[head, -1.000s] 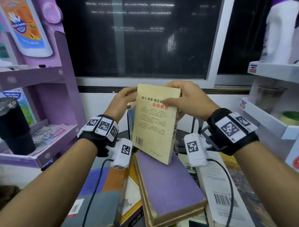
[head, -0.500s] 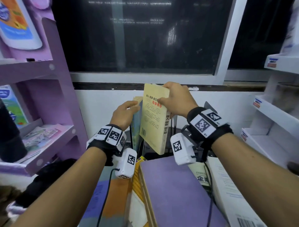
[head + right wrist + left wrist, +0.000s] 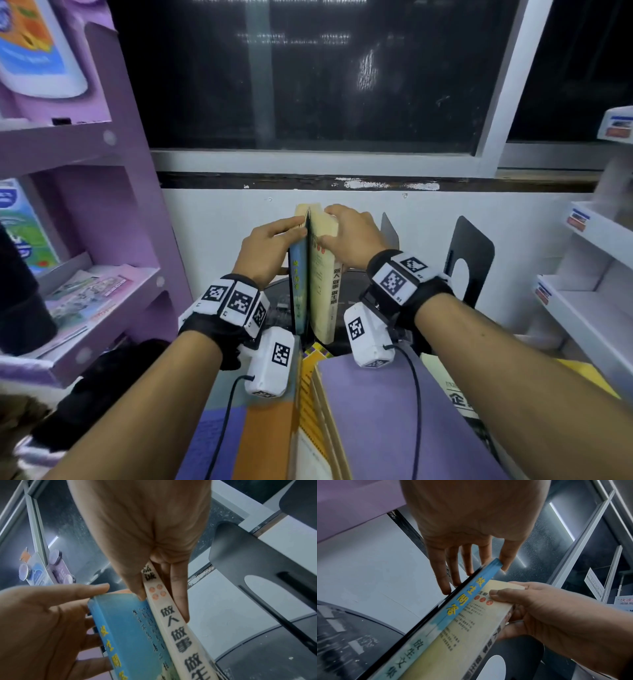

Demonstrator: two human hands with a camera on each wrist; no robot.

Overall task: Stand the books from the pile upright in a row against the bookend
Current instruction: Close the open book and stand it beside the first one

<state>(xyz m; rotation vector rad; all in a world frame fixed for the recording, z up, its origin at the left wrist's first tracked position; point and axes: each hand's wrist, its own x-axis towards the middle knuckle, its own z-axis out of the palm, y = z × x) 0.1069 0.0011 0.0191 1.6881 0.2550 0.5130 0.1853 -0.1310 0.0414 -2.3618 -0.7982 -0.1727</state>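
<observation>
A: Fingers first. Right hand (image 3: 349, 236)?

B: Thumb (image 3: 500, 595) on the near cover, fingers (image 3: 179, 588) down the far cover: a pinch across the top corner of the cream paperback book with black characters on its spine (image 3: 323, 274). Left hand (image 3: 265, 253) lies flat, fingers (image 3: 442, 572) straight and slightly spread, pressing the outer face of what stands to its left.

A: And that is?

B: A thin blue paperback book with yellow characters on its spine (image 3: 298, 284). From the left wrist a dark edge runs under the fingers, along the blue book's far side; whether that is a bookend or a cover, I cannot tell.

A: Orientation?

B: Both stand on end, long axis vertical, spines facing the person, top edges up by the wall. Cover to cover, touching. The cream book's foot sits on the dark round bench (image 3: 352, 284).

A: Further out?

B: A black metal bookend with an arched cut-out (image 3: 474, 260) stands upright to the right, apart from the pair. Behind the right hand, a grey upright plate (image 3: 390, 233).

A: The pile?

B: Nearest the person: a large purple-covered book (image 3: 383, 418) lying flat, an orange-and-blue book (image 3: 267, 435) left of it, a white book with black print (image 3: 452, 394) right. Purple shelving (image 3: 113, 192) on the left.
</observation>
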